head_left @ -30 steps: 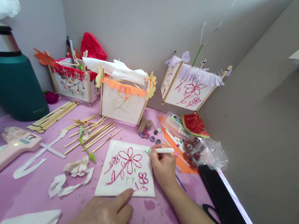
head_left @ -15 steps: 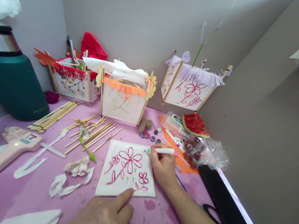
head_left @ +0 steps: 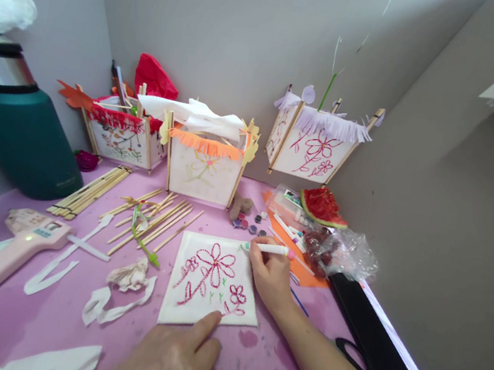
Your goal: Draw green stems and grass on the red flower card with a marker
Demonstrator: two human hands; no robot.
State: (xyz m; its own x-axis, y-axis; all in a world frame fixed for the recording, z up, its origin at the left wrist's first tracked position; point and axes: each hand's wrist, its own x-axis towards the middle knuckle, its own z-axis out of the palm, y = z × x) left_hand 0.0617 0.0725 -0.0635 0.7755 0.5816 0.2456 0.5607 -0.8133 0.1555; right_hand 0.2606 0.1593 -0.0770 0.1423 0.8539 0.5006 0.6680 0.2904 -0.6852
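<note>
We see the right hand (head_left: 270,275) closed around a white marker (head_left: 267,248), its fingers (head_left: 258,256) wrapped about the barrel near the tip. The marker lies almost level, tip pointing left and sitting at the top right corner of a white square sheet (head_left: 212,281), so the hand rests just off the sheet's right edge rather than over the red flower drawing (head_left: 213,266) already on it. That keeps the palm clear of the inked lines, we judge.

The left hand (head_left: 172,362) holds nothing. Its forefinger is stretched forward with the tip pressed on the sheet's near edge, the other fingers loosely curled; this looks like a way to pin the thin sheet flat on the pink counter (head_left: 64,312) while the marker works at the far corner. Whether the tip actually touches the paper we cannot tell from this angle.

The sheet lies flat near the middle of the counter, directly before us. Left of it are scraps of crumpled white paper (head_left: 130,276), a spread of wooden sticks (head_left: 153,220) and a pink glue gun (head_left: 3,251). Small paint pots (head_left: 250,223) and more markers (head_left: 291,227) sit just beyond the right hand, within easy reach. Against the back wall stand two finished paper lanterns (head_left: 206,162), and a third one with a purple fringe (head_left: 315,143) hangs above them. A green flask (head_left: 11,120) stands far left, a watermelon slice (head_left: 321,207) and a plastic bag (head_left: 339,254) to the right.
</note>
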